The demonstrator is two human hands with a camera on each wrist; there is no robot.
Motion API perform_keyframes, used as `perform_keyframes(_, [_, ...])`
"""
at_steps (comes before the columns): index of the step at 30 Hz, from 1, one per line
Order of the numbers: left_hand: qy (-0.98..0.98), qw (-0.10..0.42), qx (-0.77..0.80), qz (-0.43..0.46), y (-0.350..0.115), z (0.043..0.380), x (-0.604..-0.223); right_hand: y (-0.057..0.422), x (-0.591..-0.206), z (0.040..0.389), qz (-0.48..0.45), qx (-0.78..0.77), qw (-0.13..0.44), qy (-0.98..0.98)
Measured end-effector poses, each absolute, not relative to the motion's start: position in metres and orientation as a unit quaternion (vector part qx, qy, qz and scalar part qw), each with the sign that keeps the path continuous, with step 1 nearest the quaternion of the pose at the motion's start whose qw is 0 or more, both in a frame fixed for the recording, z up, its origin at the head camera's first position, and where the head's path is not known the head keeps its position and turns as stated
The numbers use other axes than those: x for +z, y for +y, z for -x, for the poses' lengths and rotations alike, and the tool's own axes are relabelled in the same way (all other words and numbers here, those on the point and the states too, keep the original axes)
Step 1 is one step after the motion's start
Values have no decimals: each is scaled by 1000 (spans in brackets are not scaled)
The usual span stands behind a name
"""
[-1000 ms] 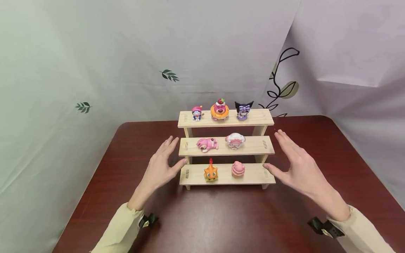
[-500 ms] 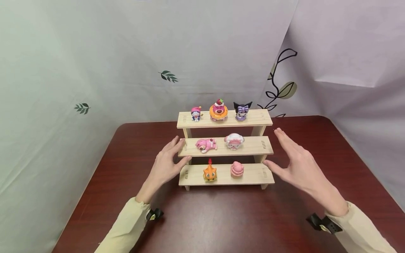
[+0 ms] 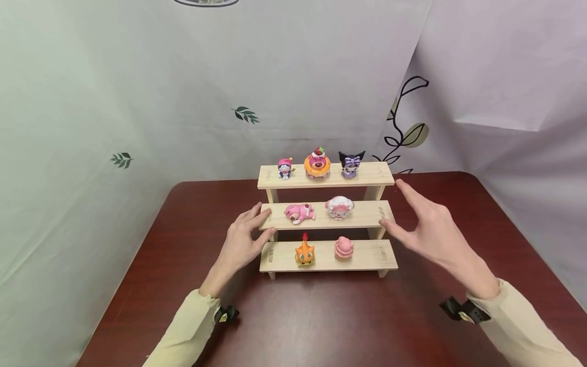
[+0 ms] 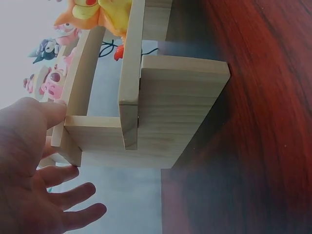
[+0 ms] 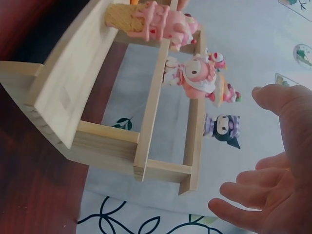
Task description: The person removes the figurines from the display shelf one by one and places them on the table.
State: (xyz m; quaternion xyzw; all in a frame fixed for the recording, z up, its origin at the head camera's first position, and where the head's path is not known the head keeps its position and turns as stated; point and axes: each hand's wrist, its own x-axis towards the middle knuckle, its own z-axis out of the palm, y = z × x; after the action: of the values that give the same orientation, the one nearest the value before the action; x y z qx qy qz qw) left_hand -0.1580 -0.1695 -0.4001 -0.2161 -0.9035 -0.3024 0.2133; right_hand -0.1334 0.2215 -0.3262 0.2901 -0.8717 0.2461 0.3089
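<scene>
In the head view, a three-tier wooden display stand (image 3: 321, 214) bears small figurines. My left hand (image 3: 238, 244) is at the left end of its middle shelf. In the left wrist view, that hand's thumb (image 4: 54, 113) is at the shelf's front edge, the index finger passes behind the plank, and the other fingers stretch past the end. My right hand (image 3: 431, 232) is held beside the stand's right end with fingers extended, holding nothing. Nearest the left hand lies a pink bear figurine (image 3: 299, 213); a white-and-pink figurine (image 3: 340, 208) sits further right.
The top shelf carries a blue figurine with a pink cap (image 3: 285, 168), a bear in an orange ring (image 3: 317, 164) and a black-eared figurine (image 3: 351, 164). Below stand an orange dragon (image 3: 304, 253) and a pink ice-cream figurine (image 3: 344, 247). A pale curtain (image 3: 183, 102) hangs behind the dark red table (image 3: 312, 316).
My left hand has moved right onto the end of the middle shelf. The right hand has come slightly closer to the stand. The figurines keep their places on it.
</scene>
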Motion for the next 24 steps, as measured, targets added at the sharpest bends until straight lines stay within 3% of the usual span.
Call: perform_keyframes(24, [-894, 223, -320, 220, -172, 161, -403, 204, -310, 188, -279, 319, 312, -851])
